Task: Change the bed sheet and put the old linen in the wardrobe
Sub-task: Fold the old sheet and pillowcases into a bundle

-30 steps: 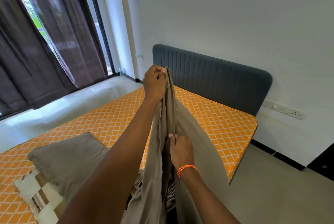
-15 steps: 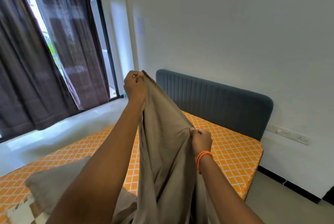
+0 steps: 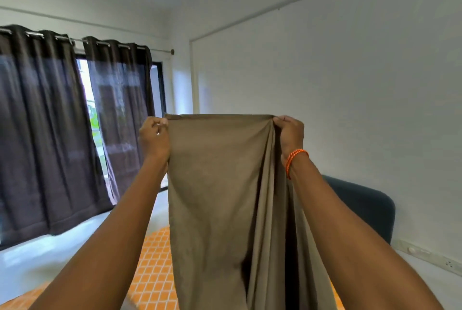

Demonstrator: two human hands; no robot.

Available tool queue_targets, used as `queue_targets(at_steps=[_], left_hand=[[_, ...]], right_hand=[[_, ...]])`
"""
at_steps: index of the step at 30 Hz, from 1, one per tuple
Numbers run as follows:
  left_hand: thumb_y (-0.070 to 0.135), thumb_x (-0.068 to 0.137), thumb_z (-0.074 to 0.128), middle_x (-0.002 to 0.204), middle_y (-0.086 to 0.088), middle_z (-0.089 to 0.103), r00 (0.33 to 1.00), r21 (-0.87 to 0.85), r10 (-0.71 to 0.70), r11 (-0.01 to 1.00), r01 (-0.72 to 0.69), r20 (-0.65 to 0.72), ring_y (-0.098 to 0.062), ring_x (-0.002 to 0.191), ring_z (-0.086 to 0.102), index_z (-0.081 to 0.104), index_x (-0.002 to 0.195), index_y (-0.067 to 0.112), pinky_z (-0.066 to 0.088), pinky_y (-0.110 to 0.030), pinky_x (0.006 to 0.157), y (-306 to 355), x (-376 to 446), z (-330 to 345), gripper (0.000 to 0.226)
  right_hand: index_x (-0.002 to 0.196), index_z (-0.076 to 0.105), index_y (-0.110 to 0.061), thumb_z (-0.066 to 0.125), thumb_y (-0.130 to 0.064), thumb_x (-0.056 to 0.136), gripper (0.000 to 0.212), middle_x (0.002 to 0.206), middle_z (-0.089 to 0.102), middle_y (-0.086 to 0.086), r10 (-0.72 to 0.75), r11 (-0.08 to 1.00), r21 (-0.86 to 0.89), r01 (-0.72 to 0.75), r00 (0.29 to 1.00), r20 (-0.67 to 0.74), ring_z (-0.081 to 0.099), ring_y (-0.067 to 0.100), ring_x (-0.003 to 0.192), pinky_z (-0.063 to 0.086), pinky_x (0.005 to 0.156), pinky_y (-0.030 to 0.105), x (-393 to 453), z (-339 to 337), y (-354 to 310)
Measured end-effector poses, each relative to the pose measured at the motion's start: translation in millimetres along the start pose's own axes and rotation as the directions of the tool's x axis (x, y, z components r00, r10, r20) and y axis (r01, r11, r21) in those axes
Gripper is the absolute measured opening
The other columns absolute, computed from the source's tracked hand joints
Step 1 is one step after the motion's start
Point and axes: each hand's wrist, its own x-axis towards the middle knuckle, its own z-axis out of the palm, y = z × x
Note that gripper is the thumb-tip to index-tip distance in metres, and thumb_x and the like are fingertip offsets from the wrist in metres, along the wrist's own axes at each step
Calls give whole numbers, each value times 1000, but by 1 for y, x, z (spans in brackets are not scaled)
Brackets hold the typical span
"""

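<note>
The left hand (image 3: 153, 138) and the right hand (image 3: 290, 134), an orange cord bracelet (image 3: 295, 159) on its wrist, each pinch a top corner of the plain taupe cotton sheet (image 3: 220, 197), holding it raised and stretched; it hangs over the orange lattice-patterned bed (image 3: 152, 272) by the dark padded headboard (image 3: 362, 212)

The room is being viewed by a single head-worn wide-angle camera, aimed forward and nearly level toward the white wall (image 3: 350, 99) and dark curtained window (image 3: 50, 134); the raised forearms are being seen at close range, low in frame.
</note>
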Motion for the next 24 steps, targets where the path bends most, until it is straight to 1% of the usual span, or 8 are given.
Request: queue_targets(at_steps=[3,6,10,13,15,17,20,24], left_hand=[[21,105,62,86,-3,70,998,-41,66,997,-66,-2,-12,76,64,65,92,13,54,-29,69,32,22,-1,16],[15,106,60,83,2,65,986,-34,164,986,-165,-19,-5,75,59,61,87,18,44,-13,62,69,42,1,19],[25,105,61,89,-1,68,955,13,289,957,-289,-72,-10,80,60,62,93,20,40,-9,59,119,75,8,14],[27,104,61,88,3,68,945,8,313,949,-314,-95,-10,81,61,62,92,21,41,-12,61,140,88,10,14],[25,103,64,88,5,69,956,29,285,958,-284,-74,-7,78,62,66,90,21,42,-10,62,134,87,7,14],[19,102,66,85,5,72,977,45,213,976,-213,5,-5,76,63,72,86,23,45,-12,64,113,82,1,17],[14,100,67,86,3,75,993,129,88,987,-98,81,-8,80,65,77,84,24,53,-21,75,68,66,-14,21],[12,100,61,74,5,67,997,206,-60,977,51,38,-11,69,56,70,72,25,46,-34,70,7,40,-26,32]], right_hand=[[64,74,-18,68,-5,89,29,68,68,-3,-88,990,113,79,993,75,60,12,71,49,70,26,25,21,-57],[71,74,-12,69,-4,86,18,71,67,1,-228,959,197,203,967,117,59,13,71,48,71,28,45,38,-114],[75,72,-10,69,-5,85,11,73,62,3,-426,867,340,365,897,123,55,14,72,46,70,25,62,53,-187],[74,70,-11,67,-3,88,17,71,61,-2,-462,843,370,390,878,126,54,11,70,46,69,22,68,52,-202],[72,70,-13,66,-5,88,18,69,61,-4,-414,883,306,356,898,151,53,10,68,45,67,22,68,49,-188],[72,69,-14,68,-12,84,13,70,60,-1,-290,950,180,255,936,201,53,12,68,43,67,26,64,41,-161],[71,63,-14,71,-22,73,11,70,50,5,-106,992,-31,121,947,304,45,16,66,33,61,31,49,21,-116],[41,47,-23,70,-9,86,53,50,41,-7,65,959,-265,95,841,537,36,9,49,31,53,26,21,-10,-42]])
